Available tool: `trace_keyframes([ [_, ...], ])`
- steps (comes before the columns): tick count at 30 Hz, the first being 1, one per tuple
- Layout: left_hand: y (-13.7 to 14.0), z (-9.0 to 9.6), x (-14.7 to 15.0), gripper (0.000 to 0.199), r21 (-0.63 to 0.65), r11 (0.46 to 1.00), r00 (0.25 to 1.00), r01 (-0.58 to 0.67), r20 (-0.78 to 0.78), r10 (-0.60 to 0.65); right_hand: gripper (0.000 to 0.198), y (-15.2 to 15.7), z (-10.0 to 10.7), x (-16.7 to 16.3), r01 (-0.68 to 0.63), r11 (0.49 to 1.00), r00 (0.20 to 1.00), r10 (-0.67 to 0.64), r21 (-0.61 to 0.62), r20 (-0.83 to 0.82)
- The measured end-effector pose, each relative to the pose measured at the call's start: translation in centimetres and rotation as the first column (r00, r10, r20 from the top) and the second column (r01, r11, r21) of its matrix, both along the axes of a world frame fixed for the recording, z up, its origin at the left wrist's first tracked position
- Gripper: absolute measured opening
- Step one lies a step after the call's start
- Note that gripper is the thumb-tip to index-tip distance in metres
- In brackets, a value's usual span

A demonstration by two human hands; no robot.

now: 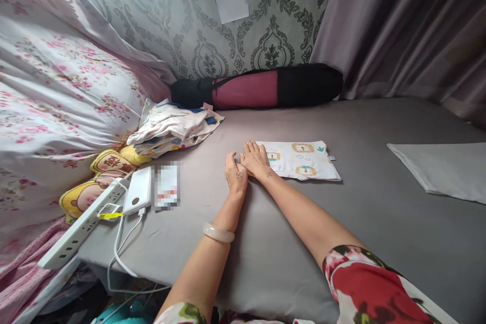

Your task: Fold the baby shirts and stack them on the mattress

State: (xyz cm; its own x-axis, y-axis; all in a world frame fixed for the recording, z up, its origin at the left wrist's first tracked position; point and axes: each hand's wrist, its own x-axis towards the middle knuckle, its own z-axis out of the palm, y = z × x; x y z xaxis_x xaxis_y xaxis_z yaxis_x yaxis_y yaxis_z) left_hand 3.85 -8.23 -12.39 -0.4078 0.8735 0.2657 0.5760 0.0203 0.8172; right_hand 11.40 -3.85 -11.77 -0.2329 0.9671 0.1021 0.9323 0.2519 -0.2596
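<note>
Nearest, a pale bangle [219,233] sits on the L wrist, w/ a power strip [85,223] & a white power bank [137,191] off to the L, cable attached, well apart from the cloth. L hand [236,172] is half open, fingers loosely curled, resting on the grey sheet [205,243] just beside the R hand; nothing seen in it, tho the palm side is hidden. R hand [255,158] lies flat, fingers extended & nearly together, palm-down over the L end of the printed cloth [304,159]; it covers that end, no pinch visible. The cloth lies flat on the sheet, folded to a neat rectangle, running R from that hand, w/ a small white tab [331,158] at its R end. Prob. v. light, thin, soft & floppy; not fragile, not esp. slippery, but layers could slip apart or crease if only the top one's caught. Best hold, IMO: pinch all layers at the R corners, or one hand per short end, w/ fingers slid under so the middle doesn't sag; skip the tab, too small to carry the fold evenly. Another white cloth [444,169] lies well apart to the R. Beyond, a rumpled clothes pile [176,124] back L, then a long black-&-maroon bag [246,90] along the wall.
</note>
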Motion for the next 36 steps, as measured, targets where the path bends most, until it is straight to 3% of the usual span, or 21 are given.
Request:
trace_keyframes([
  [6,0.0,0.0,-0.1,0.041,-0.012,0.999,0.994,0.049,-0.099,-0.050,0.057,0.2,1.3,0.6,-0.008,0.994,0.989,-0.009,-0.112,-0.149],
  [9,-0.3,-0.2,0.3,0.043,0.006,0.995,0.972,0.101,-0.216,-0.098,0.056,0.2,2.1,2.1,0.004,0.995,0.972,-0.028,-0.104,-0.233],
  [13,-1.0,-0.3,1.2,0.040,0.010,0.969,0.876,0.247,-0.429,-0.219,0.054,-0.8,2.3,5.4,0.028,0.999,0.990,-0.030,-0.020,-0.138],
  [17,-1.7,-0.2,2.0,0.044,-0.078,0.928,0.747,0.365,-0.571,-0.342,0.054,-1.9,1.7,7.9,0.046,0.999,0.998,-0.046,-0.013,-0.033],
  [23,-2.0,0.2,2.2,0.047,-0.218,0.901,0.656,0.376,-0.624,-0.425,0.056,-2.2,0.5,8.6,0.067,0.995,0.998,-0.066,-0.070,0.016],
  [31,-2.0,-0.2,2.1,0.045,-0.152,0.905,0.674,0.398,-0.621,-0.401,0.056,-2.3,1.2,8.9,0.062,0.994,0.996,-0.067,-0.092,-0.055],
  [36,-2.1,-0.1,2.1,0.050,-0.177,0.898,0.663,0.403,-0.620,-0.419,0.056,-2.8,2.1,11.1,0.171,0.983,0.984,-0.173,-0.064,-0.031],
])
